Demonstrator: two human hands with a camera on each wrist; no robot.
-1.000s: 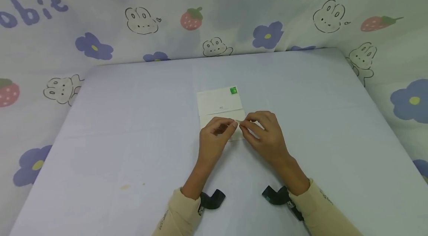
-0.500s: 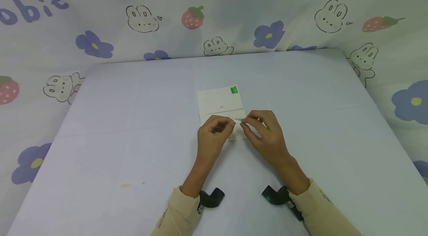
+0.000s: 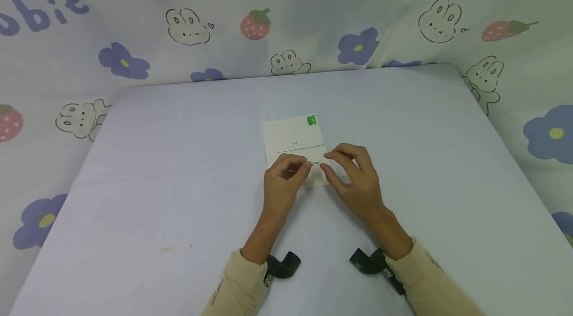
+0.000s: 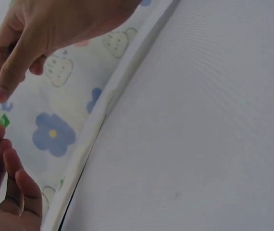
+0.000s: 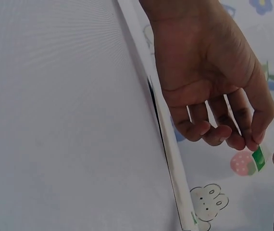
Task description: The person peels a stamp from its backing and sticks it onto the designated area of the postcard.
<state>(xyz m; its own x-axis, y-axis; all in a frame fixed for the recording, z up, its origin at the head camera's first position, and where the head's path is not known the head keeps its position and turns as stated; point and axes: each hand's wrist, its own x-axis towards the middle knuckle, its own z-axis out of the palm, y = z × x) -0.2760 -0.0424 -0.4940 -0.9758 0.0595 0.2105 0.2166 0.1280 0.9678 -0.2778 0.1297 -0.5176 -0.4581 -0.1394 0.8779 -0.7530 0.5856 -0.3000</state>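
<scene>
My left hand [image 3: 283, 184] pinches a small green stamp [image 5: 258, 159] between thumb and index finger. In the head view the stamp shows edge-on as a thin strip. My right hand [image 3: 358, 184] is close beside it, thumb and index finger parted with a gap between them. In the right wrist view the left hand [image 5: 209, 77] holds the stamp, its other fingers loosely bent. The left wrist view shows the right hand [image 4: 45, 38] from the side. Below both hands lies a cream envelope [image 3: 291, 132] with a green stamp at its top right corner. Its near part is partly hidden.
A white cloth covers the table [image 3: 179, 166]. Behind it hangs a curtain [image 3: 313, 22] with rabbits, flowers and strawberries. A black wrist mount [image 3: 284, 265] sits by the left cuff, another black mount [image 3: 369, 262] by the right.
My fingertips, close together a second ago, have moved apart. The right index finger and thumb have spread, and the left hand has shifted slightly left with the stamp. The envelope has stayed put.
</scene>
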